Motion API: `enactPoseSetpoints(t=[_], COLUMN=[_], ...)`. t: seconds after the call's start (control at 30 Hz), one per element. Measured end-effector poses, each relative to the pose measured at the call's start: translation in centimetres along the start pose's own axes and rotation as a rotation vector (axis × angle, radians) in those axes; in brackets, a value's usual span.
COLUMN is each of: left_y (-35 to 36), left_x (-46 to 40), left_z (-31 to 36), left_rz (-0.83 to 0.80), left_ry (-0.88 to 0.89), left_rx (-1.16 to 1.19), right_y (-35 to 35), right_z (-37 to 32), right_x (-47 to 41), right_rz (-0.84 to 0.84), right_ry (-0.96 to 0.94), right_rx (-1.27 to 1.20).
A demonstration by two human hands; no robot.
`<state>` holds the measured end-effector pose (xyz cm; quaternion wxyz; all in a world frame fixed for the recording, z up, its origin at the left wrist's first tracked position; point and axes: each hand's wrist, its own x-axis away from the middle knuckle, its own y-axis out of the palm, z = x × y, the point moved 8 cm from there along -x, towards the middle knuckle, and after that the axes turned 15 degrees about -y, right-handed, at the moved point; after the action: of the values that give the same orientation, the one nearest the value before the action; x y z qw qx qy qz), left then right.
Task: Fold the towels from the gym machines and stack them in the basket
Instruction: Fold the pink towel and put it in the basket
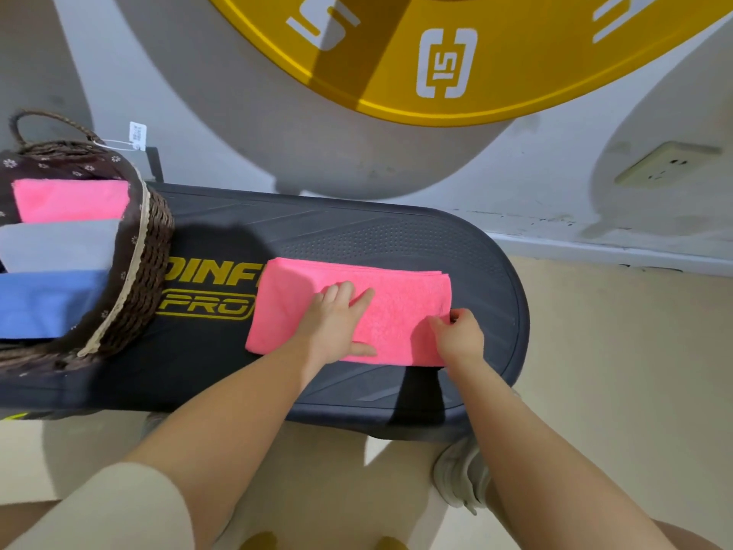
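A folded pink towel [400, 307] lies flat on the dark platform of a gym machine [357, 232]. My left hand [337, 319] presses on its middle with straight fingers. My right hand [460, 335] pinches the towel's right edge near the front corner. At the left, a woven brown basket [150, 248] with a dark flowered lining stands on the platform. Inside it lie three folded towels in a row: pink [71, 200] at the back, grey [55, 244] in the middle, blue [47, 303] at the front.
A big yellow weight plate [476, 65] leans against the grey wall behind the platform. A wall socket [666, 164] sits at the right. Beige floor spreads to the right and below, with my shoe [460, 474] under the platform's front edge.
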<state>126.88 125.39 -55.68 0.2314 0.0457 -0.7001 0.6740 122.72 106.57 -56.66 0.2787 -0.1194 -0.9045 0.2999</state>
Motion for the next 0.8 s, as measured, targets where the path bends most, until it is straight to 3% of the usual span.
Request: enactPoseSetpoints(t=[0.13,0.23,0.37,0.47,0.67,0.8], left_y=[0.7,0.8,0.4,-0.6,1.1,1.5], left_x=[-0.9,-1.6,-1.4,-0.3,2.3,3.2], left_z=[-0.4,-0.3,-1.5,-4.5,-9.9,-11.0], left_rz=[-0.091,-0.168,-0.231,-0.168,-0.342,-0.365], left_ry=[-0.073,-0.108,-0.126,-0.147,-0.447,-0.512], left_rx=[0.038,0.049,0.28,0.748,1.56,1.573], right_y=[0.9,1.4,2.1,5.0,11.8,14.4], right_z=[-0.3,-3.2,-8.3,-11.0,-14.4,-14.7], right_x=[0.8,1.7,2.9,3.8,6.2,7.6], right_rz=[-0.115,-0.244,-0.283,-0.297,-0.322,-0.383], right_ry=[0.147,0.069,-0.227,-0.336,-0.434,-0.453], right_rx=[-0.448,-0.616,-0.43,-0.241,-0.055,-0.012])
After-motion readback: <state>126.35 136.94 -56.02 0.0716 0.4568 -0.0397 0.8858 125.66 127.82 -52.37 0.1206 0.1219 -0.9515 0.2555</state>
